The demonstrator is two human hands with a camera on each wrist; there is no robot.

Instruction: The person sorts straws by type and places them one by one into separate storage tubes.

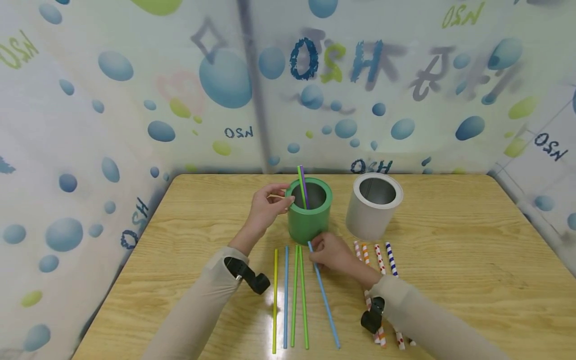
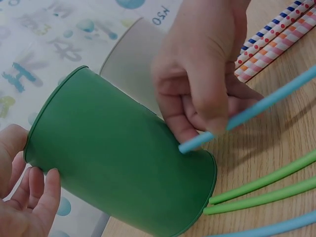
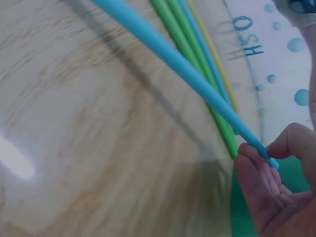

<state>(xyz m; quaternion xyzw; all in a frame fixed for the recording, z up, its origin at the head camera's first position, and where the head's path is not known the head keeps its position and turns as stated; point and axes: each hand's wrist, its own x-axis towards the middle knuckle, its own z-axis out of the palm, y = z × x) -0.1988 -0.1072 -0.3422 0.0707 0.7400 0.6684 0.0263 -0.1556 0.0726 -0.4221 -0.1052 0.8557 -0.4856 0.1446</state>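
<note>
My left hand (image 1: pixel 264 209) holds the green can (image 1: pixel 308 226) by its left rim, thumb over the edge. A green straw (image 1: pixel 300 180) and a purple straw (image 1: pixel 303 175) stand leaning inside that can. Low in front of it, my right hand (image 1: pixel 334 254) pinches a light blue straw (image 1: pixel 327 304) near its far end, between thumb and fingers. In the right wrist view this blue straw (image 3: pixel 173 57) casts a shadow on the table. Left of it lie two green straws (image 1: pixel 294 300), another blue straw (image 1: pixel 286 300) and a yellow straw (image 1: pixel 275 300).
A white can (image 1: pixel 370 220) stands right of the green one. Several patterned straws (image 1: pixel 380 257), striped and dotted, lie under and beside my right forearm. The wooden table (image 1: pixel 459 240) ends at a patterned curtain (image 1: pixel 180 80) behind and at the sides.
</note>
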